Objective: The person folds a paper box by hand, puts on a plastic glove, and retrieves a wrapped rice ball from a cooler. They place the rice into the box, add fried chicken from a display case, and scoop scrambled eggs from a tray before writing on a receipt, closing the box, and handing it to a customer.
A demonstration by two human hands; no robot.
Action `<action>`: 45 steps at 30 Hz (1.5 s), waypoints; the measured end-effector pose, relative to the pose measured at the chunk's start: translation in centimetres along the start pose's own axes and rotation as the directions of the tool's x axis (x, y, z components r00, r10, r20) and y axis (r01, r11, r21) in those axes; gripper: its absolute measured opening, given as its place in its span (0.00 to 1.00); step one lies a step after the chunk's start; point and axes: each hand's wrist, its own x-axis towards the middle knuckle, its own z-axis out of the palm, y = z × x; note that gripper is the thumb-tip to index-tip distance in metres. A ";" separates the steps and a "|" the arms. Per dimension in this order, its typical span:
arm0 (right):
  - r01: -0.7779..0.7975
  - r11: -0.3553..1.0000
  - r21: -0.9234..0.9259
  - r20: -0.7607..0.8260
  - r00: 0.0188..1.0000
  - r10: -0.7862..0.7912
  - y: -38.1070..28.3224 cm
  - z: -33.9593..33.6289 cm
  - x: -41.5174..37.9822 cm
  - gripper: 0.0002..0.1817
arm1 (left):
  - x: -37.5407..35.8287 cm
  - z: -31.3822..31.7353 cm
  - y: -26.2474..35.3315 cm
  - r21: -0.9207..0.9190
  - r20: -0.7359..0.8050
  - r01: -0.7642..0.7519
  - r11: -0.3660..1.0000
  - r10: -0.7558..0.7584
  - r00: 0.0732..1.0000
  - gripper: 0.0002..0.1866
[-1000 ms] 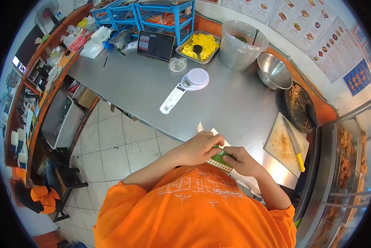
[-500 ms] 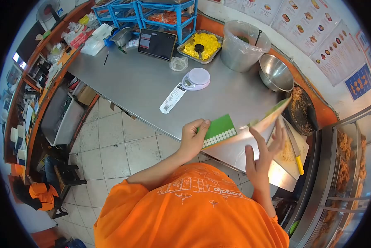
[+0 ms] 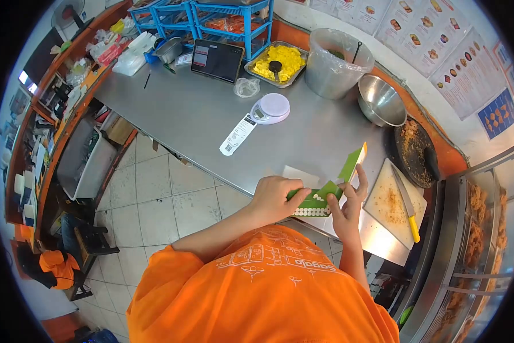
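A green cardboard food box (image 3: 314,210), printed with rows of white dots, is held partly folded above the front edge of the metal table (image 3: 177,123). My left hand (image 3: 273,199) grips its left side, thumb on the green face. At the other end my right hand (image 3: 349,211) pinches a folded edge between thumb and fingers. A green flap (image 3: 350,166) with an orange tip stands up beyond the right fingers. Behind the left hand a white panel (image 3: 304,176) shows.
Right of my hands lies a cutting board (image 3: 382,197) with crumbs and a yellow-handled knife (image 3: 412,220). A stone mortar (image 3: 411,143), steel bowl (image 3: 382,101) and lined bucket (image 3: 331,74) line the wall. Further left are a scale (image 3: 274,107), receipt (image 3: 238,135) and tablet (image 3: 215,60).
The long open cardboard has been folded smaller and brought in between my hands. My right hand has gone from spread fingers to pinching its edge; my left hand has shifted slightly right.
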 end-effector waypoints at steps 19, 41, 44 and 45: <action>0.127 0.965 0.229 -0.501 0.865 0.005 2.6 -1.6 -0.2 0.34 | 0.2 0.2 -5.5 -0.970 0.168 0.097 -0.222 -0.329 0.929 0.10; -0.007 0.999 -0.045 0.341 0.940 0.022 -4.1 -3.6 -0.8 0.08 | 1.7 1.2 -0.9 -0.133 -0.129 -0.214 0.968 0.197 0.972 0.09; -0.099 0.994 0.035 0.441 0.894 0.074 -1.8 -3.3 -1.2 0.07 | 1.4 0.9 -2.5 -0.373 -0.131 -0.179 0.910 0.139 0.982 0.09; -0.182 0.979 0.093 0.518 0.849 0.109 -1.7 -3.2 -1.1 0.07 | 1.4 0.6 -2.6 -0.526 -0.153 -0.191 0.829 0.129 0.980 0.08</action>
